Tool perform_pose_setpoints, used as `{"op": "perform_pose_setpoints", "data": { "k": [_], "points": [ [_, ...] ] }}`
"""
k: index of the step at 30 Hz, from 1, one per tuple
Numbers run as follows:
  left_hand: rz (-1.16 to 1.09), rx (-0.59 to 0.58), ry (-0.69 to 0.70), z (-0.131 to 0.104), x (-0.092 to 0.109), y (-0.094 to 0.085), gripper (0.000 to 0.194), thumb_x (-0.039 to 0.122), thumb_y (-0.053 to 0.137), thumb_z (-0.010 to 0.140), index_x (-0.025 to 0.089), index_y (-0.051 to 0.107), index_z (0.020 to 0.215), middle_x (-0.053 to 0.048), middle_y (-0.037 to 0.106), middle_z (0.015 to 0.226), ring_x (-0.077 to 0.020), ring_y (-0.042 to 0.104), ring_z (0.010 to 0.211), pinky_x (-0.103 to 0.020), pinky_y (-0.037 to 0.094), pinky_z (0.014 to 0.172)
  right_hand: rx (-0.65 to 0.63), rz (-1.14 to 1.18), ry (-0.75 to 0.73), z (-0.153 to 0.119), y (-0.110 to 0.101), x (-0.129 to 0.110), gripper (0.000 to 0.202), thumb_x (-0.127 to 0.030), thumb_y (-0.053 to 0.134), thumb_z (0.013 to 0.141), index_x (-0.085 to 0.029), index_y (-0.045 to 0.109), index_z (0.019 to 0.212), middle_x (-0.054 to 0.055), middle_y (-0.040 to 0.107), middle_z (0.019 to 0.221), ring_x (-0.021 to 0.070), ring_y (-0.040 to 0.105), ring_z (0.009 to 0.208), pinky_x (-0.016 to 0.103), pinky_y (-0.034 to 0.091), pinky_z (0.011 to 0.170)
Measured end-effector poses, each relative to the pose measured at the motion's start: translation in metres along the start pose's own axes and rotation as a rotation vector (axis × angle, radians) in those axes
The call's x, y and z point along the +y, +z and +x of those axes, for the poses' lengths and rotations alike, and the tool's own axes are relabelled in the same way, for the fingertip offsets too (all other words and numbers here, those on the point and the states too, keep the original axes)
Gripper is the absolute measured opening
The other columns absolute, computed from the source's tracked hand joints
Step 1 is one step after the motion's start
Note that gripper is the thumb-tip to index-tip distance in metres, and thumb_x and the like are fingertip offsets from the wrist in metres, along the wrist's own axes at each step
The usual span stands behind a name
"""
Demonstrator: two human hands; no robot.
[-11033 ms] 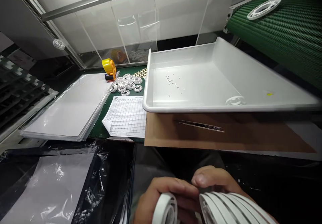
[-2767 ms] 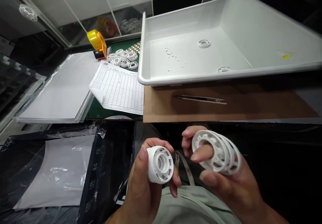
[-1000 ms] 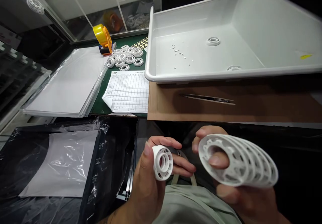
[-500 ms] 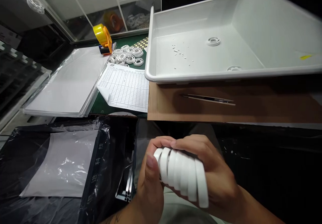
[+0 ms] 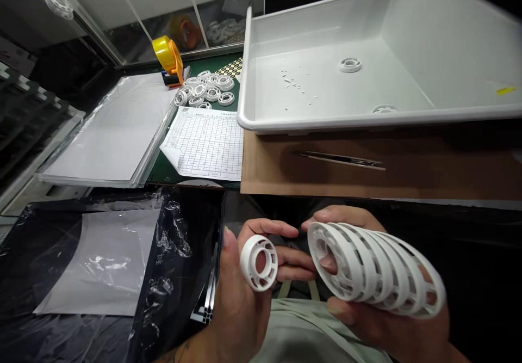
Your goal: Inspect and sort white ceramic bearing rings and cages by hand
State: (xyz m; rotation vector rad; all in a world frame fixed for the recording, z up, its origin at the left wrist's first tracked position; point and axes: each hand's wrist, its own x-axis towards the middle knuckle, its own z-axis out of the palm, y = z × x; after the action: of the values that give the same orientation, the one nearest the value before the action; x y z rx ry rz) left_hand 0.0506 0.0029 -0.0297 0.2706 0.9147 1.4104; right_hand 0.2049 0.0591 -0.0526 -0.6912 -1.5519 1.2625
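Facing ring stacks (image 5: 375, 270), narrow gap between.

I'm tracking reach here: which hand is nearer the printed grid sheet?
Left. The left hand sits below the printed grid sheet, holding a single white ring; the right hand is farther right, holding a stack of rings.

The printed form sheet (image 5: 206, 144) lying on the counter carries a ruled grid with a short heading line along its top edge, but the print is too small to read. The black plastic bag (image 5: 165, 265) at lower left bears a column of white Chinese characters running down its edge; creases and glare from the film break them up, and none can be read with certainty. The dark sticker sheet (image 5: 230, 69) shows rows of small round marks, unreadable.
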Motion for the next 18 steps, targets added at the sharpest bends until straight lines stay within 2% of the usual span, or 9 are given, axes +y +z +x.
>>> {"op": "perform_pose_setpoints", "data": {
  "k": [3, 8, 13, 15, 18],
  "points": [
    [-0.02, 0.009, 0.027, -0.0006, -0.0011, 0.0006, 0.067, 0.071, 0.04, 0.104, 0.015, 0.079, 0.104, -0.012, 0.078, 0.107, -0.0214, 0.076, 0.077, -0.034, 0.065, 0.078, -0.016, 0.003, -0.005, 0.0004, 0.0004, -0.0029, 0.049, -0.05, 0.083, 0.095, -0.034, 0.063, 0.137, 0.003, 0.061, 0.128, 0.0167, 0.079, 0.092, 0.015, 0.068, 0.086],
    [-0.048, 0.019, 0.032, -0.0008, -0.0019, 0.0034, 0.062, 0.069, 0.047, 0.103, 0.017, 0.08, 0.103, -0.01, 0.078, 0.105, -0.0193, 0.073, 0.07, -0.032, 0.065, 0.074, -0.064, -0.069, -0.068, -0.0022, -0.0039, -0.0009, 0.047, -0.045, 0.081, 0.097, -0.036, 0.063, 0.14, 0.001, 0.058, 0.132, 0.017, 0.075, 0.109, 0.013, 0.061, 0.1],
    [-0.067, 0.027, 0.03, -0.0008, -0.0013, 0.0062, 0.06, 0.071, 0.051, 0.1, 0.018, 0.081, 0.101, -0.007, 0.077, 0.1, -0.0146, 0.07, 0.068, -0.025, 0.061, 0.071, -0.111, -0.151, -0.106, -0.0055, -0.0078, 0.0027, 0.026, -0.039, 0.081, 0.098, -0.039, 0.073, 0.123, -0.001, 0.055, 0.135, 0.0205, 0.071, 0.116, 0.023, 0.061, 0.105],
    [-0.077, 0.037, 0.021, -0.0012, -0.0011, 0.0073, 0.061, 0.072, 0.054, 0.099, 0.017, 0.08, 0.1, -0.006, 0.076, 0.092, -0.0134, 0.068, 0.068, -0.023, 0.06, 0.071, -0.104, -0.215, -0.146, -0.0038, -0.0089, 0.0003, 0.027, -0.04, 0.082, 0.096, -0.036, 0.072, 0.121, -0.001, 0.057, 0.134, 0.0199, 0.07, 0.113, 0.021, 0.061, 0.103],
    [-0.072, 0.064, 0.02, -0.002, -0.0008, 0.0091, 0.062, 0.073, 0.054, 0.098, 0.016, 0.08, 0.1, -0.007, 0.075, 0.091, -0.0144, 0.067, 0.07, -0.022, 0.058, 0.069, -0.078, -0.27, -0.168, -0.0011, -0.009, -0.0051, 0.036, -0.042, 0.085, 0.093, -0.03, 0.068, 0.123, 0.003, 0.057, 0.132, 0.0195, 0.07, 0.107, 0.018, 0.064, 0.09]
  ]
}}
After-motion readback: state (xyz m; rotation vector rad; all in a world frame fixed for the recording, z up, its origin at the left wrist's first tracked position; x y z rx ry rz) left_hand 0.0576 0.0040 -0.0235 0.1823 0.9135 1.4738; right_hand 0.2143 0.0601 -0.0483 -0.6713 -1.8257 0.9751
